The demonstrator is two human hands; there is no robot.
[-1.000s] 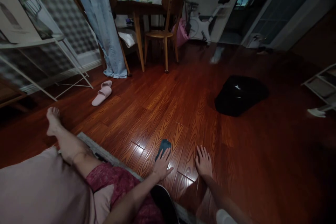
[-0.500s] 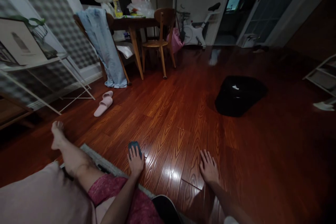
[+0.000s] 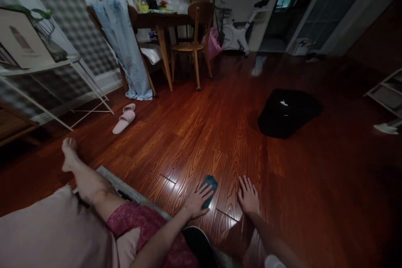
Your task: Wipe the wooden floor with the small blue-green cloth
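Note:
I sit on the floor with one bare leg stretched out to the left. My left hand (image 3: 196,201) lies flat, fingers spread, pressing on a small dark teal cloth (image 3: 210,185) on the glossy red wooden floor (image 3: 201,134). Just to the right of the cloth, my right hand (image 3: 248,196) rests palm down on the boards with its fingers spread, holding nothing.
A black rounded object (image 3: 287,112) sits on the floor at the right. Pink slippers (image 3: 124,119) lie to the left by a white rack (image 3: 47,75). A table (image 3: 163,19), wooden chair (image 3: 194,37) and hanging jeans (image 3: 125,46) stand at the back. A grey rug edge (image 3: 122,186) lies under my leg.
My left hand slid the cloth to the left and then back to the right, ending close beside my right hand. The right hand stayed planted.

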